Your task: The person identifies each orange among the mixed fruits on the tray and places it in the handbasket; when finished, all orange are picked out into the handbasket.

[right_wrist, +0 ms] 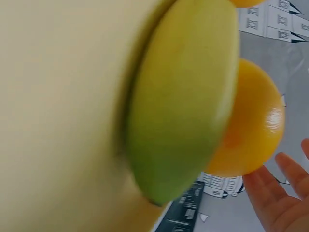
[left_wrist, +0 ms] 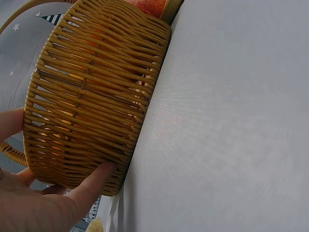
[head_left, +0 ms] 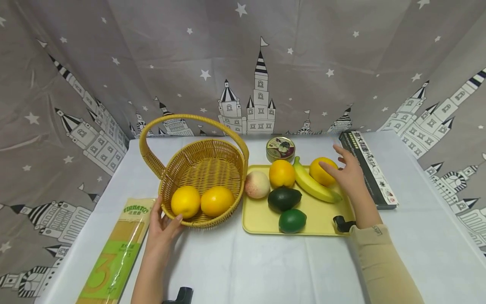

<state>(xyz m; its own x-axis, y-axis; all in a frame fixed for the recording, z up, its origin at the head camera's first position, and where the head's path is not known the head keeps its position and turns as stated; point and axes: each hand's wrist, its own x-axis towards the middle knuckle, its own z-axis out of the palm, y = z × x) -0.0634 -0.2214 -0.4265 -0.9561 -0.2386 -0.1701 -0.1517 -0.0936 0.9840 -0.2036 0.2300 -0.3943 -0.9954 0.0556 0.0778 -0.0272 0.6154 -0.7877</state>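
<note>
A wicker basket [head_left: 205, 169] with a tall handle stands left of the middle, with two yellow-orange fruits [head_left: 217, 201] inside at its front. My left hand [head_left: 161, 230] holds it at the front left, thumb over the rim and fingers against the woven side [left_wrist: 91, 96]. On the right, my right hand [head_left: 347, 171] is spread beside an orange [head_left: 322, 171] at the back of a yellow tray [head_left: 258, 226]. In the right wrist view its fingers [right_wrist: 263, 186] are close to the orange; whether they touch, I cannot tell. A banana [head_left: 315, 185] lies just left of that orange.
The tray also carries a peach [head_left: 257, 184], another orange [head_left: 282, 173], a dark avocado [head_left: 284, 199] and a green fruit [head_left: 292, 221]. Behind it sits a round tin [head_left: 280, 149]. A black pasta box [head_left: 368, 169] lies right, a spaghetti packet [head_left: 117, 249] left.
</note>
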